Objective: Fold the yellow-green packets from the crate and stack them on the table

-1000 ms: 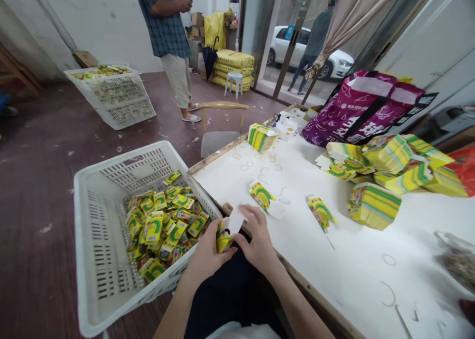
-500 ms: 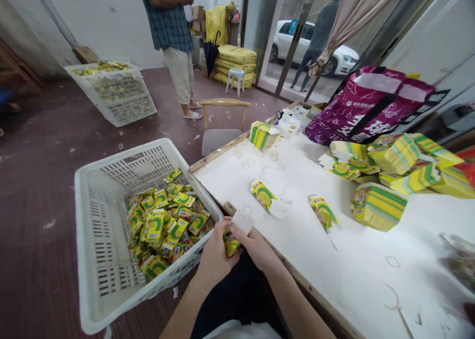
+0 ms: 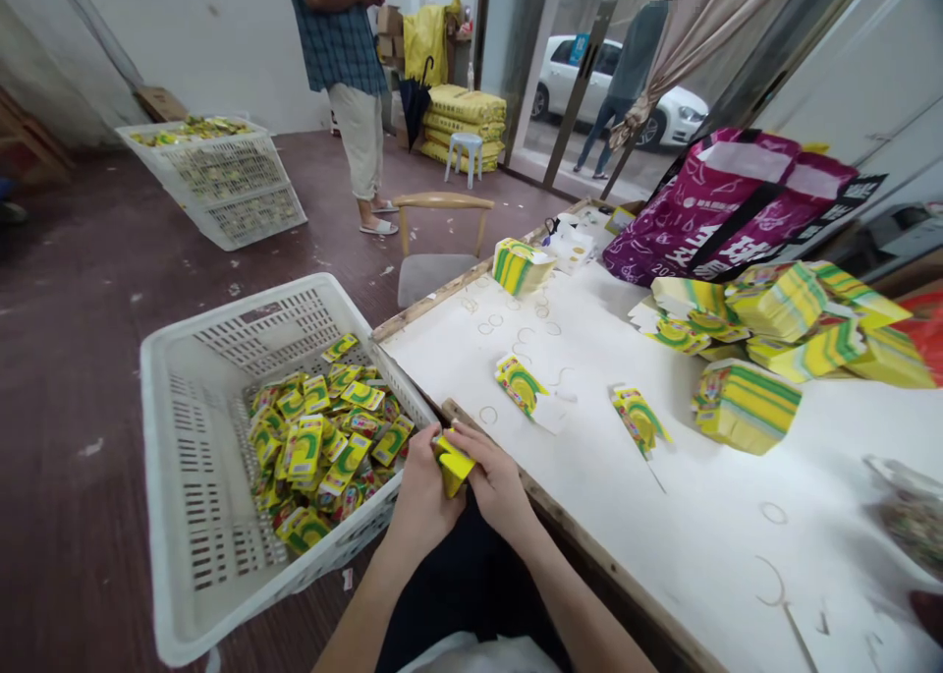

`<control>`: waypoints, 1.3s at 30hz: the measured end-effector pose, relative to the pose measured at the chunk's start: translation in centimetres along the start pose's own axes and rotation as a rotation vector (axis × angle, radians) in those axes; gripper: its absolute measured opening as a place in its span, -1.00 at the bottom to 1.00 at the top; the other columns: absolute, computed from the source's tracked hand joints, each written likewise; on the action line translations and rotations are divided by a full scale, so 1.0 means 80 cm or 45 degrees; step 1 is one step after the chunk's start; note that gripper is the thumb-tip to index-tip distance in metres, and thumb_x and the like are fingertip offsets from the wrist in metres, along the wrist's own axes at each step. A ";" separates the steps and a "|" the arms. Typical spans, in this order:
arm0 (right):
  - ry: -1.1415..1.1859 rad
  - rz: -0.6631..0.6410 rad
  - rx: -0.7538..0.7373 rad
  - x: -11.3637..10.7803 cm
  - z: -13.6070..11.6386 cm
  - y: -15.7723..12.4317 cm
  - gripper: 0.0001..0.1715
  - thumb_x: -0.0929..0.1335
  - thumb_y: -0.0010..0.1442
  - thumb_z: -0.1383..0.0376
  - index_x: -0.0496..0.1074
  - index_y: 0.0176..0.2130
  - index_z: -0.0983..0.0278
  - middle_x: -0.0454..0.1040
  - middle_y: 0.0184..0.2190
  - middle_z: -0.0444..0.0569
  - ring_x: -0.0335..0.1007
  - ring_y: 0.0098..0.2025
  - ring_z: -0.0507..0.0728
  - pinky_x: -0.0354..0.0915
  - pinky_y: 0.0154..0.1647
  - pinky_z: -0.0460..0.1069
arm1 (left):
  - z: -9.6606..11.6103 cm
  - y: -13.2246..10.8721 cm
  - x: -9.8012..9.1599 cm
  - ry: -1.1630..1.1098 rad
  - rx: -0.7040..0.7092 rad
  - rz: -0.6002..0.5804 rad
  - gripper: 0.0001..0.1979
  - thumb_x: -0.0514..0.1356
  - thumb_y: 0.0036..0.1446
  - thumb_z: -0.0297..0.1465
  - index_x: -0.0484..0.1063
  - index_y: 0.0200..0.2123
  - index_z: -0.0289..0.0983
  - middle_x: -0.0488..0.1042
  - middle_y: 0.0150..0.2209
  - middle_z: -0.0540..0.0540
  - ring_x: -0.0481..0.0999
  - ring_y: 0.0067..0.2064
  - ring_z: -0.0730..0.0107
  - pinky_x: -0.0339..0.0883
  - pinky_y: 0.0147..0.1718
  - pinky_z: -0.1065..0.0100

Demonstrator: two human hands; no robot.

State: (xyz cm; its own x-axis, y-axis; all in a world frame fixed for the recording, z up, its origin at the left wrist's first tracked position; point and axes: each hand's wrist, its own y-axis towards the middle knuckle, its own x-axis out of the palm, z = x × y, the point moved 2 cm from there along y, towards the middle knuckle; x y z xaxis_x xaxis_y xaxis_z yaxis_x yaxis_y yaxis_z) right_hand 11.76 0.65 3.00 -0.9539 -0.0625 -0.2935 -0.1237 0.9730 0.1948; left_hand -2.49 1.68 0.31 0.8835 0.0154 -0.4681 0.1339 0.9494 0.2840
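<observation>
Between both hands, over my lap at the table's edge, is a small yellow cardboard box. My left hand grips it from the left with curled fingers. My right hand closes on its other side, thumb near the top. The fingers cover much of the box. Left of my hands, a white plastic crate contains many small yellow-green packets. On the white tabletop lie two flat, partly unfolded cartons, one nearer and one farther right.
Bundled flat cartons are heaped at the table's right, beside a purple bag. Another carton stack stands at the far edge. A chair is behind the table. A person stands beyond, near a second filled crate.
The white flap that stuck up from the box no longer shows; a yellow face is visible now. My right hand has shifted slightly left, closer to my left hand.
</observation>
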 end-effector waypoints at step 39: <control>-1.365 0.399 0.880 -0.112 0.085 0.072 -0.47 0.48 0.14 0.15 0.40 -0.01 0.43 0.41 -0.02 0.32 0.33 0.07 0.40 0.15 0.01 0.15 | -0.048 -0.004 -0.008 -0.798 -0.649 0.338 -0.18 0.37 0.03 -0.11 0.08 0.26 -0.18 0.32 0.20 -0.34 0.45 0.16 0.09 0.35 0.13 0.08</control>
State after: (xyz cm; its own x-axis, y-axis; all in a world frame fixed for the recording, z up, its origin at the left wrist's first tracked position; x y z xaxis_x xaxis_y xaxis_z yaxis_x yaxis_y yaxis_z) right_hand 21.44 8.36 0.39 -0.1870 0.0803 -0.9791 0.5320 0.8461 -0.0322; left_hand -4.85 2.59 -2.72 0.9624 0.2239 0.1536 -0.1988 0.9664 -0.1629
